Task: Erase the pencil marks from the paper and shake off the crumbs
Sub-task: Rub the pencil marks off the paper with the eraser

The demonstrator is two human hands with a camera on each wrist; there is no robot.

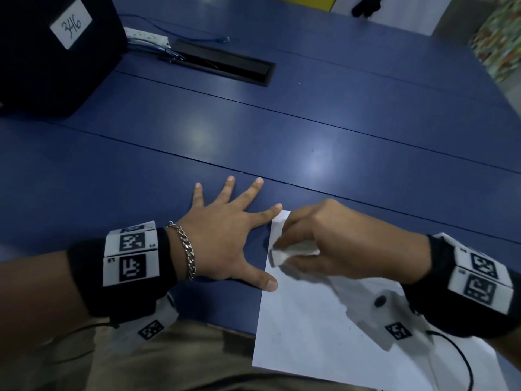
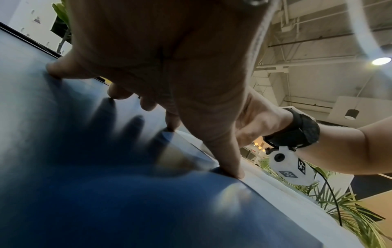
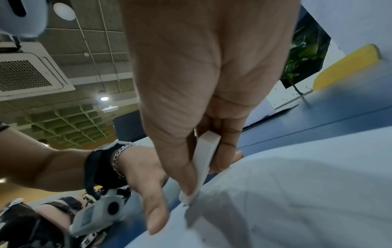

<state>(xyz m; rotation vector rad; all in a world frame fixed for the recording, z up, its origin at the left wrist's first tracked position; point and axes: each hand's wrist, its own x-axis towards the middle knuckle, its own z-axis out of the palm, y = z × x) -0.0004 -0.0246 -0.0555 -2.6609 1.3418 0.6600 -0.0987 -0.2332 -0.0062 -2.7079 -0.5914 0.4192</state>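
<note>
A white sheet of paper [image 1: 315, 328] lies at the near right of the blue table [image 1: 253, 131], partly over the table's front edge. My right hand [image 1: 324, 244] pinches a white eraser [image 1: 284, 253] between thumb and fingers, its lower end on the paper near the left edge, as the right wrist view shows at the eraser [image 3: 203, 166] and paper [image 3: 297, 193]. My left hand [image 1: 225, 235] lies flat with fingers spread on the table; its thumb [image 1: 266, 282] and index fingertip touch the paper's left edge. Faint specks dot the sheet.
A black box [image 1: 53, 49] with a label reading 346 stands at the far left. A black cable slot [image 1: 225, 63] is set in the table, with a white power strip [image 1: 146, 38] and blue wires beside it.
</note>
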